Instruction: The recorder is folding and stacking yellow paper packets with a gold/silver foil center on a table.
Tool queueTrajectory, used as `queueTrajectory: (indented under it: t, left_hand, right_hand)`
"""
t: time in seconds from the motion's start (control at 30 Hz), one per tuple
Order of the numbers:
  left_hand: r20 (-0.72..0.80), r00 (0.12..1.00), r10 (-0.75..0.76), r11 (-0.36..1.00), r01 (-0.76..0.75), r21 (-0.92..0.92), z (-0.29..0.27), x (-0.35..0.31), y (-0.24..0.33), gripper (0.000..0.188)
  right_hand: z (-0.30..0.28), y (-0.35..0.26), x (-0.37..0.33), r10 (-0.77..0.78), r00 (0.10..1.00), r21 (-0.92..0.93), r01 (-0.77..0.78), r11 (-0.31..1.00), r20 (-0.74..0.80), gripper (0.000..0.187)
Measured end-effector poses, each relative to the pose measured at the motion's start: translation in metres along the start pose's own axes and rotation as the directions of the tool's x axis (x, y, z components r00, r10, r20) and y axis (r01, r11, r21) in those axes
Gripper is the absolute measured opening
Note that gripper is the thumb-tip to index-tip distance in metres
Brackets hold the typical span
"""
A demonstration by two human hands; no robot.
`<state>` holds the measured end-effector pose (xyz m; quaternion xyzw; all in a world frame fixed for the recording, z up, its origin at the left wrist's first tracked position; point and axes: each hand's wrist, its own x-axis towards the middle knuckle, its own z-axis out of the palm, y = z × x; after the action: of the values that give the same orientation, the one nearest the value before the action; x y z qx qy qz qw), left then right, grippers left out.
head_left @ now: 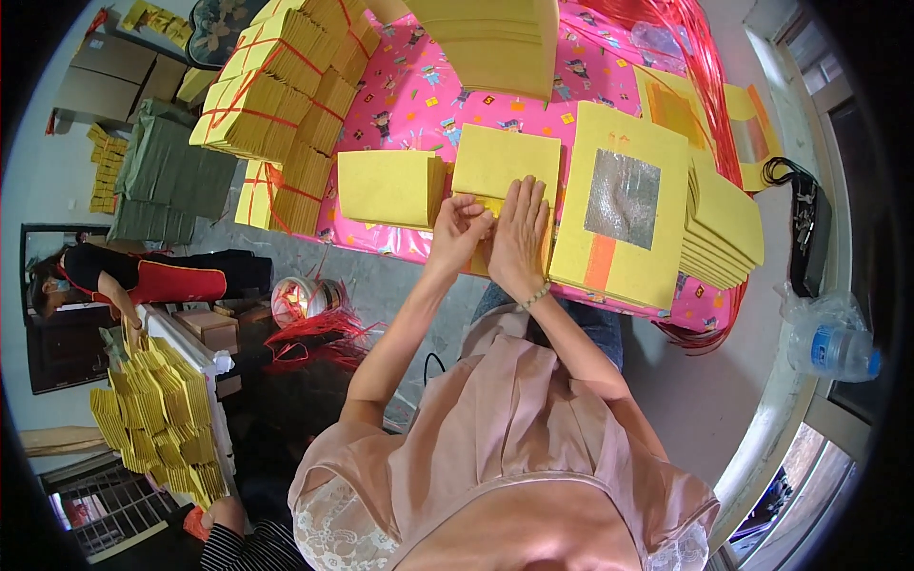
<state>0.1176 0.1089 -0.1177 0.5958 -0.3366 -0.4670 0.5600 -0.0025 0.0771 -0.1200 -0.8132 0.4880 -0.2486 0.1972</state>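
A yellow paper sheet [506, 160] lies in front of me near the edge of the table, with a shiny yellow strip [491, 205] across it between my hands. My left hand [461, 231] is closed, its thumb and fingertips pinching at the paper beside that strip. My right hand [519, 233] lies flat on the sheet, fingers stretched out and close together. Left of them sits a small stack of folded yellow paper [386, 187]. To the right is a pile of larger yellow sheets [624, 271], its top one bearing a silver rectangle [624, 198] and an orange stripe.
The table wears a pink patterned cover [409, 90]. Bundles of yellow paper tied with red string [271, 90] rise at its left; another stack [495, 48] stands at the back. Red strings [714, 86] hang at the right. At far left, a person in a red apron [181, 280] stands by paper bundles [162, 419].
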Motion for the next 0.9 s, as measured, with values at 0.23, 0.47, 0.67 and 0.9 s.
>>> queueTrajectory:
  t: [0.23, 0.47, 0.67, 0.9]
  left_hand:
    - [0.021, 0.976, -0.215, 0.88, 0.203, -0.428, 0.007, 0.012, 0.009, 0.055]
    - [-0.266, 0.953, -0.146, 0.94, 0.05, -0.338, 0.038, 0.023, 0.009, 0.035]
    - [-0.372, 0.914, 0.162, 0.985, -0.171, 0.01, 0.048, 0.048, -0.005, 0.025]
    - [-0.384, 0.879, 0.282, 0.902, -0.38, -0.207, 0.008, 0.022, 0.043, 0.029]
  right_hand:
    - [-0.002, -0.001, 0.001, 0.03, 0.999, -0.061, -0.028, 0.998, 0.038, 0.07]
    - [-0.005, 0.0, 0.002, 0.032, 0.999, 0.043, -0.031, 0.999, -0.019, 0.072]
    - [-0.005, -0.001, 0.002, 0.03, 0.998, 0.046, -0.028, 0.999, -0.049, 0.077]
    - [-0.026, -0.024, 0.0, -0.037, 0.967, 0.324, 0.12, 0.938, -0.25, 0.068]
